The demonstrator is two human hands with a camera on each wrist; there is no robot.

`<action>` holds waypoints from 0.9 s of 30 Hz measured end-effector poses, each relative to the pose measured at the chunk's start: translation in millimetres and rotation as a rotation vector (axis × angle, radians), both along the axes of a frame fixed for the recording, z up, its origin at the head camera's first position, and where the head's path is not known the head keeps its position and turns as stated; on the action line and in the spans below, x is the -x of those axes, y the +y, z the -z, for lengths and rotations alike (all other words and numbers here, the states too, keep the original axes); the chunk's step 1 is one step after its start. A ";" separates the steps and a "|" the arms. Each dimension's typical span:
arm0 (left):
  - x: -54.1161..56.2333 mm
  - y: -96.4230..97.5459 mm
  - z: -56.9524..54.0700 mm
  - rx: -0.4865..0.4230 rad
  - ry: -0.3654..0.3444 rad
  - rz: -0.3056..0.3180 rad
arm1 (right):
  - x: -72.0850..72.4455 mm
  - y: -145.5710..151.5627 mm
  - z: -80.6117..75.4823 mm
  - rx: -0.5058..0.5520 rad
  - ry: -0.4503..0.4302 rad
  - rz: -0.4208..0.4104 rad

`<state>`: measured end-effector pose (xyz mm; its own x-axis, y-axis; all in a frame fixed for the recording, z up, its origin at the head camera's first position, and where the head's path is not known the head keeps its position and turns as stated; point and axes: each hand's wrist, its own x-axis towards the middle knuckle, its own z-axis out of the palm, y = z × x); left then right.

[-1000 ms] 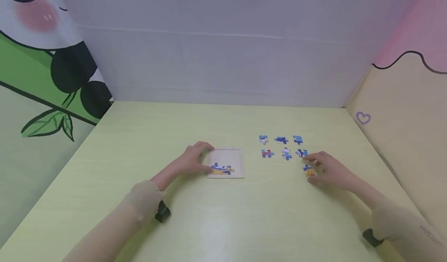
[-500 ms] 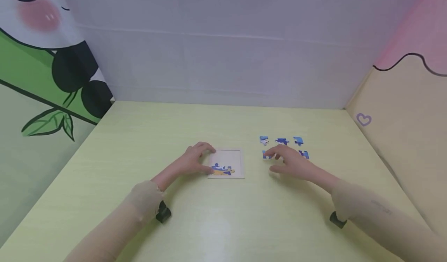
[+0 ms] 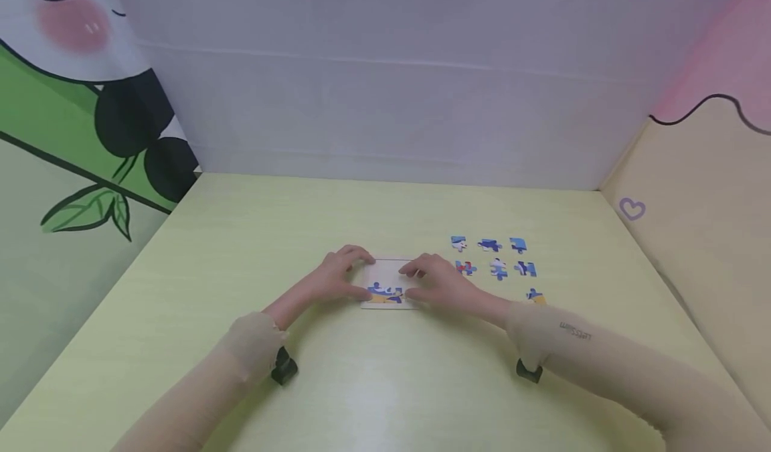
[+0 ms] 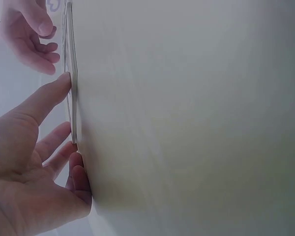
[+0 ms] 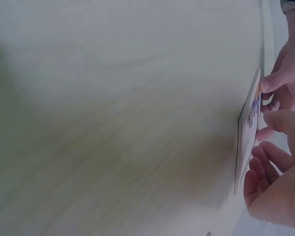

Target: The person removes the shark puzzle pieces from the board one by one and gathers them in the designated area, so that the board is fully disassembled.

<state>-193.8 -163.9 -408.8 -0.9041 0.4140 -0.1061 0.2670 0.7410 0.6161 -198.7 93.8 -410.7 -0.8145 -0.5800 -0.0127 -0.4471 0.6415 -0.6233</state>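
A square puzzle board lies flat on the table, with joined blue, white and yellow pieces in its near left part. My left hand holds the board's left side, thumb at the near corner and fingers at the far one. In the left wrist view that thumb lies on the board's edge. Over the board's right side is my right hand, its thumb close to the joined pieces and its fingers bent loosely. No piece shows between its thumb and fingers in the right wrist view, where the board appears nearly edge-on.
Right of the board, loose puzzle pieces lie in two rows, among them a dark blue one and a red and blue one. Another piece with yellow lies nearer, beside the right sleeve. A pale wall stands behind the table.
My right hand has moved left, from the yellow piece at the far right, past the rows, to the board. The left hand stays at the board's left side.
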 end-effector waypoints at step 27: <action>3.1 -0.6 1.6 0.003 0.013 0.017 | 2.1 -19.1 1.2 -0.046 -0.033 -0.125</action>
